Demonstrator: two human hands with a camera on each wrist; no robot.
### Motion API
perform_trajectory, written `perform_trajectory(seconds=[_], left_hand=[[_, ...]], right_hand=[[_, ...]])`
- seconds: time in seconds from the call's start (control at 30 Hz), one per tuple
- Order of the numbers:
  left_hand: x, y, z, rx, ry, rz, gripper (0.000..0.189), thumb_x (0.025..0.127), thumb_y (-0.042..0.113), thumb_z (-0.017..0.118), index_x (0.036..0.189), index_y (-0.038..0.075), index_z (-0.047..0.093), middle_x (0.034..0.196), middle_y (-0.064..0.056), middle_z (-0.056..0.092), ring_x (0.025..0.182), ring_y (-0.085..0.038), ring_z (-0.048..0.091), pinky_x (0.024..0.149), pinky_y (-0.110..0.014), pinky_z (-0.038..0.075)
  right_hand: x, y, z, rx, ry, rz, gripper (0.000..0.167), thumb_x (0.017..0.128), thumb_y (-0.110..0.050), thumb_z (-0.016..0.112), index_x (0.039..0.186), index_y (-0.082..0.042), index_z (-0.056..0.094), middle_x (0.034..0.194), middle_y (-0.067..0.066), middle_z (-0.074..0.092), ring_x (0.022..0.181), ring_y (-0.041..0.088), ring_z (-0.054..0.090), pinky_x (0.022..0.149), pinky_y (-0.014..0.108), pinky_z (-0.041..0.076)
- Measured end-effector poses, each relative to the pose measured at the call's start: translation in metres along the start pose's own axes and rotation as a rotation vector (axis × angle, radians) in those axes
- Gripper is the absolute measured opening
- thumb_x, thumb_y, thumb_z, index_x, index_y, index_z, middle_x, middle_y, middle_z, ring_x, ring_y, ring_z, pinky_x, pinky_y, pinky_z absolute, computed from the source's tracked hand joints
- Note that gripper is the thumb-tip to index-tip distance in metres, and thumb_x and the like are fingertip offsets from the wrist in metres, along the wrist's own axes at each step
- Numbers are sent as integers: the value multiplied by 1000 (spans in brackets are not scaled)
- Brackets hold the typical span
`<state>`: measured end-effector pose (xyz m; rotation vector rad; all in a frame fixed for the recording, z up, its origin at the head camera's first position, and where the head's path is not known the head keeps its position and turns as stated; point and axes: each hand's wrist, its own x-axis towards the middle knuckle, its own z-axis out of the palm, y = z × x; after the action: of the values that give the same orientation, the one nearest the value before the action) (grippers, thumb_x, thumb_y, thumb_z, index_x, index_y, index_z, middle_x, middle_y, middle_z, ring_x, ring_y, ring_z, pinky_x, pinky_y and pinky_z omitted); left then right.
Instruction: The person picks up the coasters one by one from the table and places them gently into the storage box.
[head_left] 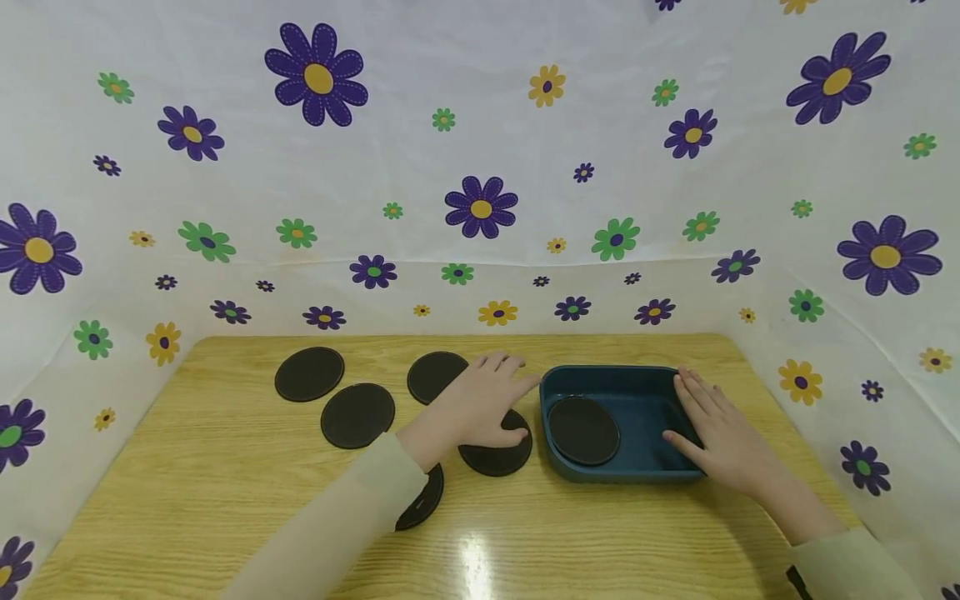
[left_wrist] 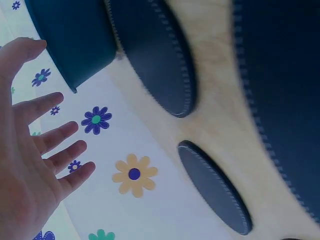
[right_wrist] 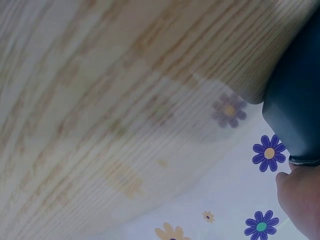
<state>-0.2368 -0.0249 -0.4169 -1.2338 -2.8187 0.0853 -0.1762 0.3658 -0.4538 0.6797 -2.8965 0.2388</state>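
Note:
My left hand is over the table beside the bin, fingers spread and nothing held. Partly below it lies a black round coaster with a stitched edge. The left wrist view shows the same hand with its palm bare and its thumb overlapping the bin's edge. My right hand rests on the right end of a dark blue rectangular bin, fingers straight along the rim and thumb over the inside. Another black coaster leans in the bin's left end.
Left of the bin, more black coasters lie on the wooden table: one at the far left, one near it, one behind my left wrist, and one partly under the sleeve. A flowered white cloth hangs behind the table.

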Motion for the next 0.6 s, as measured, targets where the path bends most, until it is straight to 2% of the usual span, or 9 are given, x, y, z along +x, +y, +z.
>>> perform_trajectory(seconds=[0.1,0.37,0.6], left_hand=[[-5,-1,6,0,-20,0,76,94,60,66,160,26,48,163,-11,44,151,-33,43,123,-52,40],[-13,4,23,32,-88,3,78,93,67,64,159,28,49,164,-11,42,150,-33,43,118,-52,44],[-19,9,34,61,-127,14,83,90,72,66,160,31,47,161,-9,45,146,-30,47,111,-52,49]], right_hand=[[0,0,0,-1,-2,2,87,108,-41,58,166,9,16,173,31,19,168,27,-4,126,21,-20],[2,-3,-5,14,-36,30,88,108,-43,58,165,10,18,173,32,19,167,35,5,129,26,-17],[2,-4,-6,4,-29,26,88,107,-43,59,165,11,20,172,32,21,167,35,5,130,28,-16]])
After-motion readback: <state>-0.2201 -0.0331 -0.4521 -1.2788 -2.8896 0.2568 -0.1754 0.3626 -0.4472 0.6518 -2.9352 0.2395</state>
